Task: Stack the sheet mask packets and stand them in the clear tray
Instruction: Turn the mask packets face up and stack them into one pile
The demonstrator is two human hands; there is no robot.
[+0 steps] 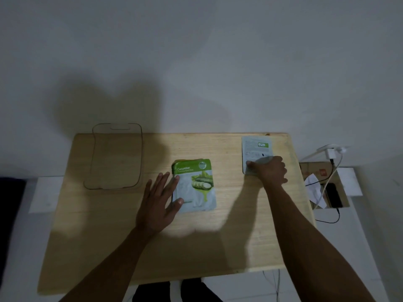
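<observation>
A stack of green-and-white cucumber sheet mask packets (196,186) lies flat in the middle of the wooden table (122,225). My left hand (158,203) rests open against the stack's left edge, fingers spread and touching it. One more packet (256,149) lies back side up at the far right of the table. My right hand (270,171) is closed over its near end, pinching the lower edge. The clear tray (115,158) stands at the far left of the table with nothing in it.
A white wall rises right behind the table. To the right, beyond the table edge, an open cardboard box (322,188) holds a dark phone, crumpled paper and cables running to a white charger (331,152). White floor surrounds the table.
</observation>
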